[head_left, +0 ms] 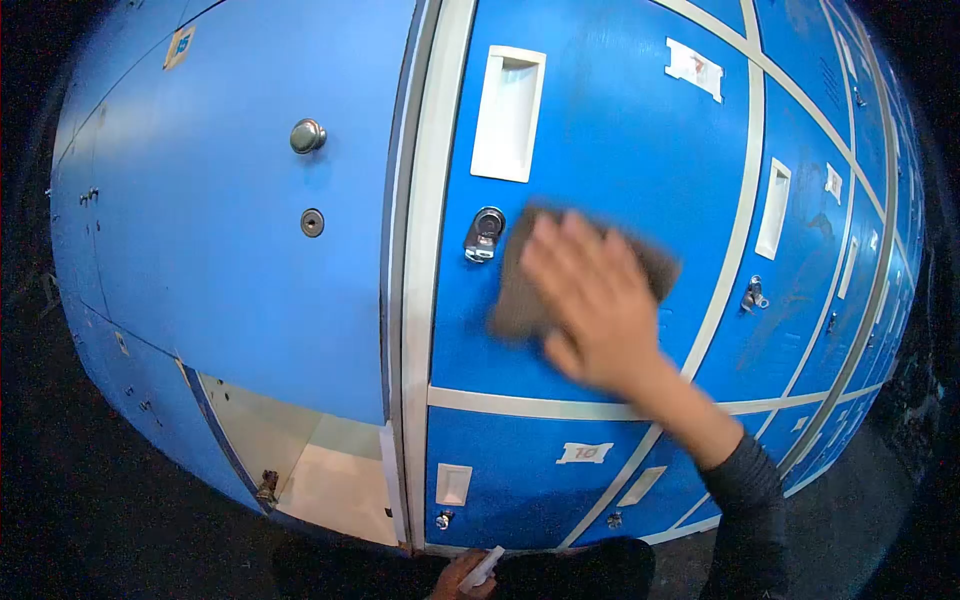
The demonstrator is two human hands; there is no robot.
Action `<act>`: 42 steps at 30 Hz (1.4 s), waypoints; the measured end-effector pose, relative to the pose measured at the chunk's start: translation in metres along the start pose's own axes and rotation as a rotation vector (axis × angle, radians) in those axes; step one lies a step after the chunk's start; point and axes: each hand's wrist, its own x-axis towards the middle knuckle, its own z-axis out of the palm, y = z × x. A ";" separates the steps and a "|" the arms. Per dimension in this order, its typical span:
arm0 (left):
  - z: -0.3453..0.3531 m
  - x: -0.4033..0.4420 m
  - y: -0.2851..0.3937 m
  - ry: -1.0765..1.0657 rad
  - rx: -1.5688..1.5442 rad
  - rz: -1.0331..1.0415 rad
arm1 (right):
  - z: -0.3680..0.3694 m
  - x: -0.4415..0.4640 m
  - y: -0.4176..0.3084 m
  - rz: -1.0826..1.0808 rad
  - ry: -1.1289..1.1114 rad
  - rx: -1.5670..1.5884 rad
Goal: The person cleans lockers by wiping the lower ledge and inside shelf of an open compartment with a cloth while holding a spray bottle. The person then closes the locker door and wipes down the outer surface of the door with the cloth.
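My right hand, blurred by motion, presses a brown cloth flat against a blue locker door. Its fingers point up and to the left over the cloth. Just left of the cloth is the door's metal lock, with a white recessed handle above it. At the bottom edge, my left hand is closed around a white object; only its narrow upper end shows, so I cannot tell its kind.
A lighter blue door with a round knob and a keyhole stands on the left. Beneath it is an open white compartment. A lower locker door bears a label reading 10. More blue lockers run off to the right.
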 end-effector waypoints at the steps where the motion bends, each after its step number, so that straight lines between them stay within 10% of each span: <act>1: 0.003 -0.001 -0.004 0.051 0.077 0.082 | 0.005 -0.022 -0.020 -0.027 -0.117 0.027; 8: 0.005 0.001 0.003 0.220 0.218 0.331 | 0.014 -0.051 -0.027 -0.441 -0.400 0.058; 15: 0.002 -0.003 -0.018 0.173 0.011 0.324 | -0.027 0.074 0.071 -0.034 0.316 -0.192; 18: 0.007 -0.007 -0.020 -0.029 -0.900 -0.363 | -0.040 0.129 0.129 0.036 0.493 -0.288; 21: 0.000 0.000 -0.006 0.120 0.019 0.118 | -0.059 0.163 0.133 0.254 0.479 -0.356; 24: 0.001 0.005 -0.008 0.074 0.293 0.201 | -0.052 0.160 0.128 0.212 0.482 -0.403; 29: -0.005 -0.001 -0.001 0.031 0.111 0.151 | -0.021 0.096 0.081 0.007 0.413 -0.313; 36: -0.012 0.006 0.020 0.212 0.153 0.389 | 0.024 -0.057 -0.054 -0.220 -0.333 -0.013; 39: -0.003 -0.008 -0.015 -0.105 -0.216 -0.251 | 0.034 -0.074 -0.055 -0.469 -0.314 -0.074; 42: -0.001 -0.002 0.003 0.171 0.132 0.276 | 0.013 -0.038 -0.028 -0.379 -0.324 -0.038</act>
